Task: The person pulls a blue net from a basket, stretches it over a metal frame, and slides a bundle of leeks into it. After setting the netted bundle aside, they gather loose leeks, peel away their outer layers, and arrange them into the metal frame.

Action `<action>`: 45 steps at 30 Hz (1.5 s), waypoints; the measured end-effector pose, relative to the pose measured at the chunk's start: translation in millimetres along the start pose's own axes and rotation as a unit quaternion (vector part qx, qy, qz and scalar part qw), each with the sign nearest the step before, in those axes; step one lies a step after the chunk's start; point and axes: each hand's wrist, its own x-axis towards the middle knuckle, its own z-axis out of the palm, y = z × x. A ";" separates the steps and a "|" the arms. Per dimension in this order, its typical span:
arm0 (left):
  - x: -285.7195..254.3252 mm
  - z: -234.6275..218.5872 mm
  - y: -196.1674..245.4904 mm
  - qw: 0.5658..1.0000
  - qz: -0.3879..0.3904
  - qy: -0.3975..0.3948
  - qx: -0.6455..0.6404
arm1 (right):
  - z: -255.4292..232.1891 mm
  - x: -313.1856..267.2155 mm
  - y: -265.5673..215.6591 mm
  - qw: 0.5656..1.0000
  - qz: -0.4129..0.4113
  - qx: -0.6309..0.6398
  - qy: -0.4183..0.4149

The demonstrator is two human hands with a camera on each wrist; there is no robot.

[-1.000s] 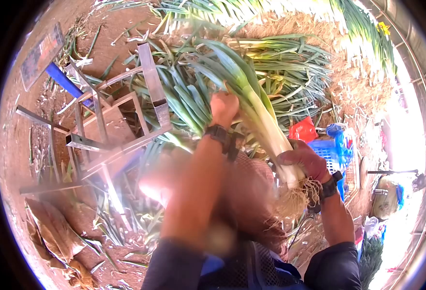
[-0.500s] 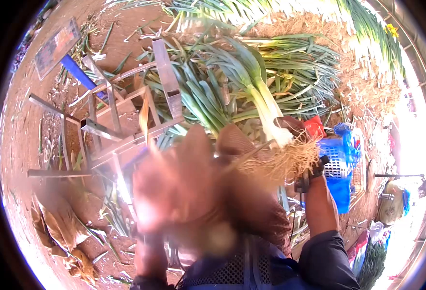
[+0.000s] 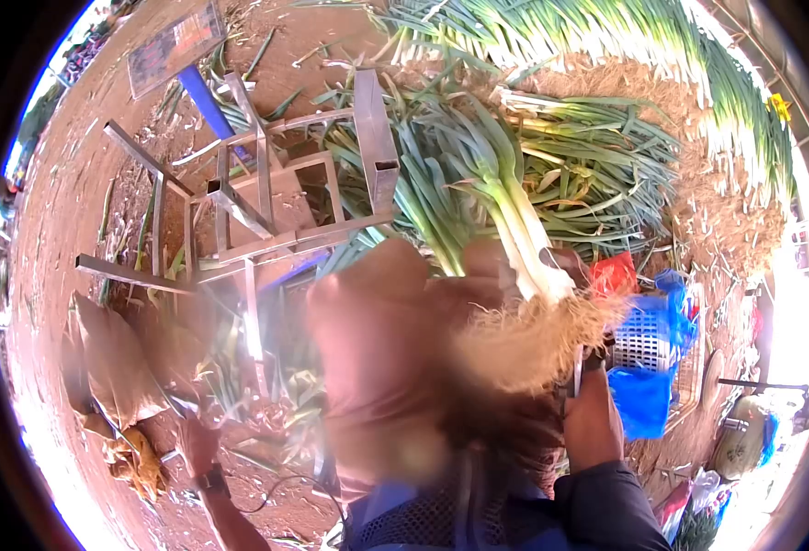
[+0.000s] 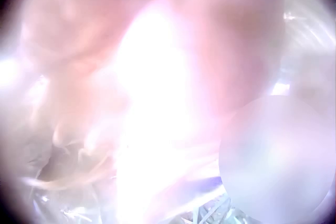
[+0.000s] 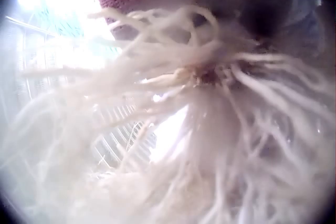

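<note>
On the right, my right hand [image 3: 567, 264] grips a bunch of leeks [image 3: 522, 234] by the white lower shanks. The green leaves point up and away, and a tangle of pale roots [image 3: 547, 340] hangs toward me, partly covering the hand and wrist. Those roots [image 5: 210, 82] fill the right wrist view. My left hand [image 3: 198, 443] is low on the far left, beside crumpled brown sheets [image 3: 119, 376] on the ground. Whether its fingers hold anything I cannot tell; the left wrist view is blurred and overexposed.
A metal frame [image 3: 266, 211] lies at left. Leek leaves [image 3: 597, 165] lie heaped ahead, with a long row of leeks [image 3: 597, 41] behind. At right are a basket [image 3: 643, 331], blue plastic [image 3: 641, 399] and a red bag [image 3: 614, 275].
My left hand left the leek leaves, came back past my knees and swung out to the far left. The leeks in my right hand turned, bringing their roots toward me. The head view shifted.
</note>
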 end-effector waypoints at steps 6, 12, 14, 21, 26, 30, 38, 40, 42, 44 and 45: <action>-33.9 -102.2 287.9 0.896 0.166 0.000 -0.412 | 9.2 -42.7 -17.3 0.979 0.149 0.136 -0.009; -16.5 -49.2 481.3 0.834 0.369 -0.155 -0.379 | 16.2 -66.9 -33.8 0.927 0.259 0.268 -0.039; 12.8 5.2 522.7 0.866 0.334 -0.110 -0.357 | 16.8 -72.5 -38.7 0.910 0.284 0.298 -0.048; 40.2 16.8 501.5 0.687 0.108 -0.193 -0.692 | 18.9 -88.9 -40.7 0.870 0.336 0.356 -0.062; 99.5 -46.4 371.7 0.904 0.264 0.255 -0.218 | 18.3 -96.8 -43.9 0.852 0.351 0.382 -0.071; 126.3 -107.2 192.3 0.864 0.239 0.419 -0.146 | 19.8 -97.0 -46.2 0.840 0.365 0.391 -0.085; 82.6 -101.6 22.7 0.937 0.121 0.326 -0.039 | 28.8 -55.1 -44.2 0.770 0.471 0.387 -0.185; 69.0 -112.2 18.1 0.920 0.212 0.318 -0.090 | 31.2 -46.5 -44.4 0.740 0.506 0.379 -0.228; 50.8 -126.9 18.4 0.908 0.279 0.279 -0.143 | 38.6 -52.2 -35.7 0.763 0.477 0.376 -0.220; 43.2 -142.0 10.6 0.903 0.310 0.252 -0.162 | 48.2 -63.2 -22.9 0.826 0.408 0.343 -0.181; 45.1 -144.2 2.1 0.903 0.310 0.250 -0.159 | 54.7 -71.3 -15.2 0.864 0.362 0.311 -0.160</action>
